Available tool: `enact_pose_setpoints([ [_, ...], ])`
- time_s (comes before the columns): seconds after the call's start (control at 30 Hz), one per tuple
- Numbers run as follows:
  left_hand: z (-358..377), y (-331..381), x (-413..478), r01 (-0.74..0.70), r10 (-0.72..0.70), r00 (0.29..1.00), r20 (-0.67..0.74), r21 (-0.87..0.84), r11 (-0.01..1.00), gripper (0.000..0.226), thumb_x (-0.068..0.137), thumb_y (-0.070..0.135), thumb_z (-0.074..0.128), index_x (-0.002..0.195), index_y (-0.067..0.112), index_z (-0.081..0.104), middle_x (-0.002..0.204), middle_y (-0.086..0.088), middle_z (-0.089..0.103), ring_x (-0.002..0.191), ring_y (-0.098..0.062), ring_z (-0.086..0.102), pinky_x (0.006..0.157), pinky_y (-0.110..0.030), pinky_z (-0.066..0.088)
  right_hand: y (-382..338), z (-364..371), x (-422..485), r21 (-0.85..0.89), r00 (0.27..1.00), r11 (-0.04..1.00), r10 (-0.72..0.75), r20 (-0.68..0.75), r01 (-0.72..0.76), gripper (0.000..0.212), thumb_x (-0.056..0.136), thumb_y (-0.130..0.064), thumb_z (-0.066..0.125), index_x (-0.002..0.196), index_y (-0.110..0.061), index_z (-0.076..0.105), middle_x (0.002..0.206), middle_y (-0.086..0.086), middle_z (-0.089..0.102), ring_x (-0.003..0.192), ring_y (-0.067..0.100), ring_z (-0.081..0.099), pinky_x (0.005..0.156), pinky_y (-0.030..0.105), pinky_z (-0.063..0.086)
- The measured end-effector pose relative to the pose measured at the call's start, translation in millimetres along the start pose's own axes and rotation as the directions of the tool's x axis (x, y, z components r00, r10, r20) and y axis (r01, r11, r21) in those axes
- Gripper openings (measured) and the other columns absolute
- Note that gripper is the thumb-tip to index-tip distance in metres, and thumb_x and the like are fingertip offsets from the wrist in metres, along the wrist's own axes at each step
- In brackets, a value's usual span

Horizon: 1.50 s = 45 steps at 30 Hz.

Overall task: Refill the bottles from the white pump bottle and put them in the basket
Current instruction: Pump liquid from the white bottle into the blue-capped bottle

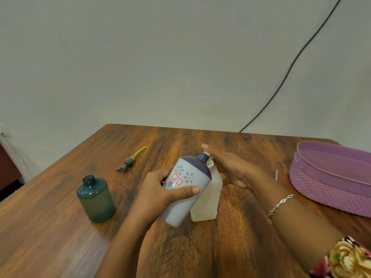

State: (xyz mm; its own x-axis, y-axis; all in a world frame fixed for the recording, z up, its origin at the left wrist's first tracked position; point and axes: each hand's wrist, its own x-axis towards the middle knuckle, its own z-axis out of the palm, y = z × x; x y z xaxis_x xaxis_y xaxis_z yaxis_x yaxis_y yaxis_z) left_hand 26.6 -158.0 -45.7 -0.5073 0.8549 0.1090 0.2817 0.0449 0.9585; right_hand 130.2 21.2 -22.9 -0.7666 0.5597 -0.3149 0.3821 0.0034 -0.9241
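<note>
Green bottle (96, 199) and loose pump (128, 162) leftward

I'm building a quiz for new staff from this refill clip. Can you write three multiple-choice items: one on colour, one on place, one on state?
1. The basket is: A purple; B green; C white.
2. The loose pump head lies: A inside a bottle; B on the table, beyond the green bottle; C on the floor.
3. The grey bottle is: A standing capped; B lying flat; C held tilted in the left hand.
Answers: A, its woven wall is purple; B, it rests on bare wood; C, fingers wrap it, neck leaning rightward.
</note>
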Motion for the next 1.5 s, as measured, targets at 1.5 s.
enact_pose_setpoints([
  [1.5, 3, 10, -1, 0.058, -0.052, 0.996, -0.072, 0.088, 0.994, 0.043, 0.064, 0.029, 0.084, 0.101, 0.016, 0.066, 0.089, -0.002, 0.071, 0.078, -0.014, 0.069, 0.063, -0.023, 0.053, -7, -7, 5, -0.023, 0.996, 1.000, 0.009, 0.089, -0.007, 0.049, 0.082, -0.062, 0.053, 0.106, -0.021, 0.066, 0.110, 0.006, 0.065, 0.100, 0.026, 0.062, 0.089, 0.054, 0.050],
])
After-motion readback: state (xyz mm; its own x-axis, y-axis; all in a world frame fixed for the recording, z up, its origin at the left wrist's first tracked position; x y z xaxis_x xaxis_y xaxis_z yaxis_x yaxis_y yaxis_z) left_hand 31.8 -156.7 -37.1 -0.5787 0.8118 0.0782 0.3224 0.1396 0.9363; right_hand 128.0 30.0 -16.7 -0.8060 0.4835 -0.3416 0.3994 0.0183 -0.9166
